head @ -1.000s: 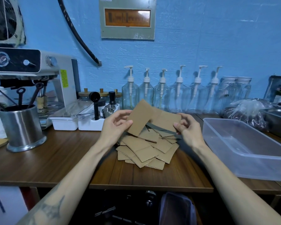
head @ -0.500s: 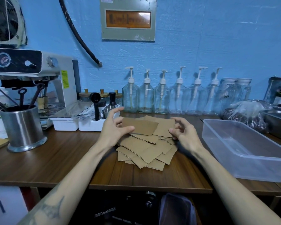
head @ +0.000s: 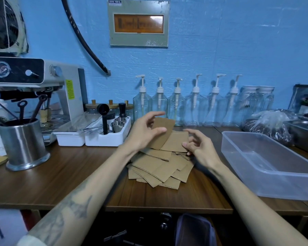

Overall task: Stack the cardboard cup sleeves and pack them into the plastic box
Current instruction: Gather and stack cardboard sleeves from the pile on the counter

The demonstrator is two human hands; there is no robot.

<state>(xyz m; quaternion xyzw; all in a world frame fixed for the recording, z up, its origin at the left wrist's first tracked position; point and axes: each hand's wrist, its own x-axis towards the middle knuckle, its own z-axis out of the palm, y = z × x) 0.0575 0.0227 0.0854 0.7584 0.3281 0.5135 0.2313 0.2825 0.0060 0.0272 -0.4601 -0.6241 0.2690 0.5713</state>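
A loose, fanned pile of brown cardboard cup sleeves (head: 158, 170) lies on the wooden counter (head: 60, 174) in front of me. My left hand (head: 144, 134) pinches one sleeve (head: 163, 134) between thumb and fingers, tilted up above the back of the pile. My right hand (head: 198, 148) pinches the right edge of a flat sleeve (head: 176, 142) on top of the pile, index finger raised. The clear plastic box (head: 283, 189) stands to the right of the pile with nothing in it.
A row of glass pump bottles (head: 176, 105) lines the blue wall behind the pile. On the left stand a white tool tray (head: 105, 139), an espresso machine (head: 34, 80) and a steel utensil cup (head: 23, 144). A plastic bag (head: 270, 125) and a metal tray (head: 306, 135) sit behind the box.
My left hand has lifted one sleeve off the pile and tilted it up. The right hand lowered its sleeves flat onto the pile and now holds only an edge.
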